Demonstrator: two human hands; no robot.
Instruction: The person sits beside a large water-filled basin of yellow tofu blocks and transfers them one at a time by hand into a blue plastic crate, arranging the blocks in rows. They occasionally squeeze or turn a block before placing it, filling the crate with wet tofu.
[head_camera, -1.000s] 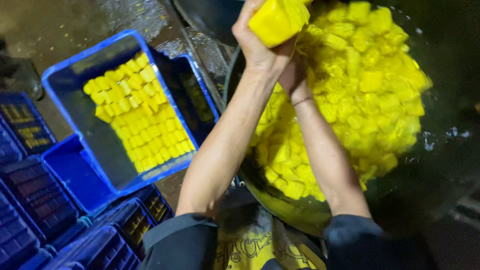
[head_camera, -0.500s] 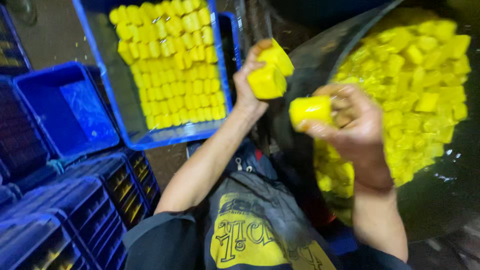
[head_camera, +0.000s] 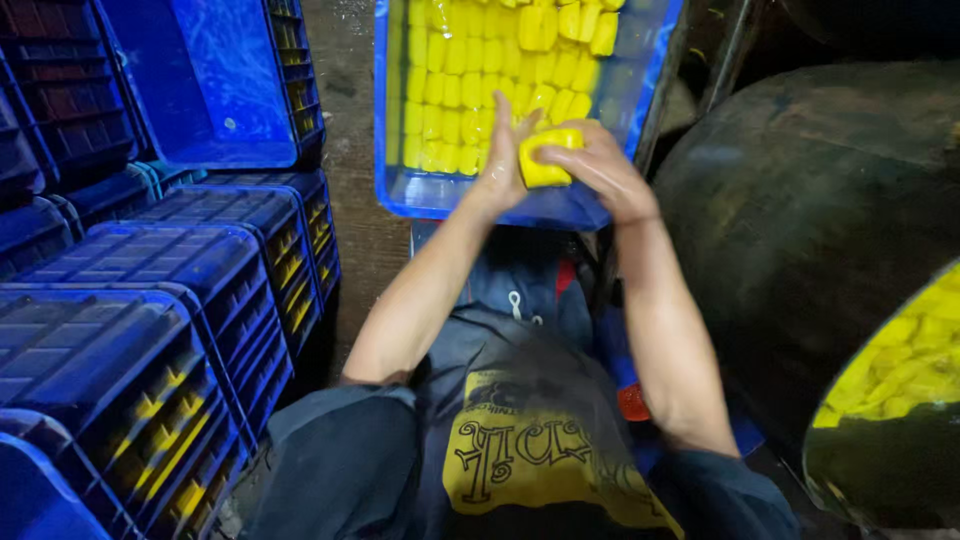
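We've got both hands up at the near edge of the blue crate (head_camera: 400, 150) — the one half-filled with neat rows of yellow cubes (head_camera: 450, 90). Between them sits one yellow block (head_camera: 545, 158), right above the crate's near wall. The left hand (head_camera: 503, 160) is flat and upright, palm pressed against the block's left side, fingers together. The right hand (head_camera: 598, 170) curls over the top and right side, fingers wrapped down on it, so the block is squeezed between the two.

Left of that crate there's an empty blue crate (head_camera: 210, 90), and nearer to us than that, stacked blue crates (head_camera: 170, 320) turned upside down or lidded — we can see yellow bits through the side slots. A strip of dirty floor (head_camera: 345, 130) runs between the stacks and the filled crate.

Right of the crate is a big dark round tub (head_camera: 800, 220); its bulging wall crowds the right forearm, and more yellow pieces (head_camera: 900, 360) show inside it at the far right. Below the crate, our dark apron with a yellow print (head_camera: 530, 460) fills the bottom of the view.
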